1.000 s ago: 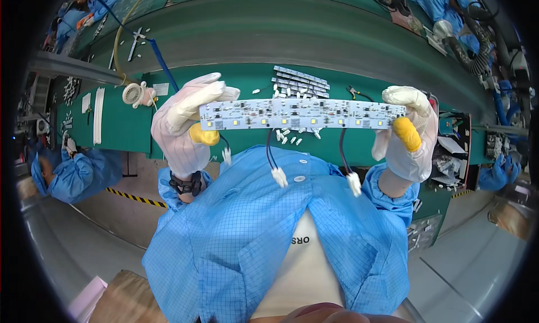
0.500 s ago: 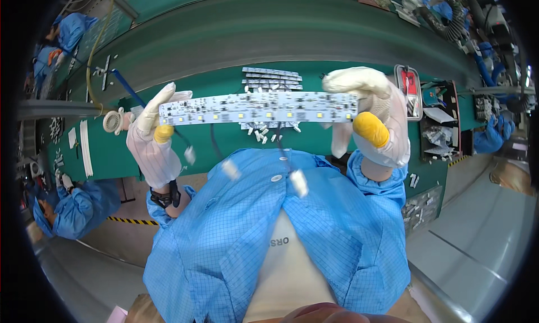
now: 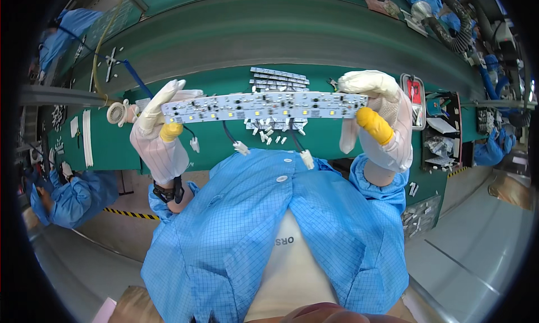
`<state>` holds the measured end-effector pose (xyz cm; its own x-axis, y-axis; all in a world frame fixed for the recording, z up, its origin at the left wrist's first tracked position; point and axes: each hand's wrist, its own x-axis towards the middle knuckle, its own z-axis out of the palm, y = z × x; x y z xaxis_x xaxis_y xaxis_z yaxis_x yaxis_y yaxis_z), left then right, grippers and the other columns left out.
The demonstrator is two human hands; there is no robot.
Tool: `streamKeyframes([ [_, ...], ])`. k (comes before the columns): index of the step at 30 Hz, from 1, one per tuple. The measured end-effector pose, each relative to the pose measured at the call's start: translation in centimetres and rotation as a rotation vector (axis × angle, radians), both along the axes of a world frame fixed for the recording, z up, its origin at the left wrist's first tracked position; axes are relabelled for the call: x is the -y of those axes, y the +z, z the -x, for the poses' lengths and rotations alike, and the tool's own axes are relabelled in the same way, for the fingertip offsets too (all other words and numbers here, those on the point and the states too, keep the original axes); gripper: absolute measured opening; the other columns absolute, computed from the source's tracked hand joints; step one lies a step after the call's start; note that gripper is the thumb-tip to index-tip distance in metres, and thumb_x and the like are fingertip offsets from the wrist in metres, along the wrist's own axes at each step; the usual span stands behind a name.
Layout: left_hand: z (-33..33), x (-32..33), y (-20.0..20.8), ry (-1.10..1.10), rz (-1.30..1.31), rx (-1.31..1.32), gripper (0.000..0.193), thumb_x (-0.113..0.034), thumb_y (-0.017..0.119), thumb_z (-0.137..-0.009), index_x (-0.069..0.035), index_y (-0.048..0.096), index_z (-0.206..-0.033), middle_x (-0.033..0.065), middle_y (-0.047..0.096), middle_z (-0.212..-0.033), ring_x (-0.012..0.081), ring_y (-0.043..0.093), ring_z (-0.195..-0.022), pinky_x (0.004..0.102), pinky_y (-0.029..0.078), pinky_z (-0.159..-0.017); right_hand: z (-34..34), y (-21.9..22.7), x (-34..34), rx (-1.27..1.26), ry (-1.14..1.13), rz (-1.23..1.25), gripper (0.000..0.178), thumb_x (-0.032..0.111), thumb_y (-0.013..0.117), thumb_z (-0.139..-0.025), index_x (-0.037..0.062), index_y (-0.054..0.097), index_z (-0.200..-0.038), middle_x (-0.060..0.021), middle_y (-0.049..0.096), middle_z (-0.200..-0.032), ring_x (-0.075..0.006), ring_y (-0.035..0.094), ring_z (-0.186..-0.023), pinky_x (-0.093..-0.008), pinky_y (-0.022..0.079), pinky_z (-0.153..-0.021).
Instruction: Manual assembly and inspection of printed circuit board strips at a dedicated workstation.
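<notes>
A long white LED circuit board (image 3: 264,108) is held level above the bench, dotted with small dark parts and a row of yellowish LEDs. My left hand (image 3: 160,123), in a striped white glove with a yellow thumb cover, grips its left end. My right hand (image 3: 379,118), gloved the same way, pinches the right end between thumb and fingers. Short dark leads dangle from the board's lower edge, ending in white plugs (image 3: 306,159). Behind it lies a stack of similar circuit boards (image 3: 279,76), partly hidden, with loose white connectors (image 3: 269,139) in front.
At right stand a metal tray (image 3: 414,101) with red contents and a dark bin (image 3: 443,126) of parts. A small white fan (image 3: 117,114) and white strips (image 3: 87,137) lie at left. A co-worker in a blue smock (image 3: 90,196) sits at far left.
Both hands and the board have shifted slightly right in view. The dangling leads, blurred and swinging before, now hang more sharply defined.
</notes>
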<state>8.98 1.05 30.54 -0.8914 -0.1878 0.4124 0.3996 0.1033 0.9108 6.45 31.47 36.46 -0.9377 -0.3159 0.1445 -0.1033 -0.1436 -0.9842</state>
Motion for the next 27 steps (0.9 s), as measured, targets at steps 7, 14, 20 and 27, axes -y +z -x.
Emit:
streamKeyframes([
  [7, -0.5, -1.1, 1.3, -0.08, -0.14, -0.059, 0.038, -0.011, 0.061, -0.083, 0.008, 0.054, -0.115, 0.0196, 0.064, -0.099, 0.0207, 0.064, -0.087, 0.0289, 0.051, -0.079, 0.7, -0.7, 0.5, -0.045, -0.069, -0.082, 0.046, 0.026, 0.064, -0.076, -0.0073, 0.054, -0.106, -0.0158, 0.057, -0.106, -0.0194, 0.056, -0.092, -0.029, 0.043, -0.079],
  [14, -0.5, -0.3, 1.5, -0.171, 0.137, -0.074, 0.059, -0.032, 0.067, -0.08, 0.011, 0.05, -0.116, 0.0227, 0.062, -0.098, 0.025, 0.064, -0.086, 0.0312, 0.054, -0.071, 2.0, -1.7, 0.8, -0.093, -0.12, -0.045, 0.043, 0.022, 0.057, -0.082, -0.0085, 0.051, -0.111, -0.011, 0.06, -0.075, -0.0102, 0.052, -0.046, -0.0195, 0.038, -0.053],
  [20, -0.9, -1.1, 2.3, -0.028, 0.215, -0.171, 0.047, -0.027, 0.068, -0.077, 0.002, 0.058, -0.112, 0.0154, 0.065, -0.096, 0.0189, 0.063, -0.081, 0.0282, 0.052, -0.068, 2.4, -2.2, 0.5, 0.0, 0.029, 0.003, 0.044, 0.026, 0.057, -0.084, -0.0058, 0.05, -0.113, -0.0037, 0.059, -0.075, -0.0067, 0.048, -0.049, -0.0177, 0.037, -0.062],
  [27, 0.1, -0.4, 1.7, 0.08, 0.142, 0.156, 0.049, -0.031, 0.069, -0.077, -0.003, 0.06, -0.116, 0.0069, 0.066, -0.089, 0.0073, 0.053, -0.065, 0.0209, 0.043, -0.057, 0.3, -1.2, 1.0, -0.151, -0.034, -0.073, 0.042, 0.027, 0.06, -0.081, -0.0053, 0.053, -0.107, -0.0139, 0.055, -0.105, -0.0161, 0.054, -0.092, -0.0256, 0.041, -0.08],
])
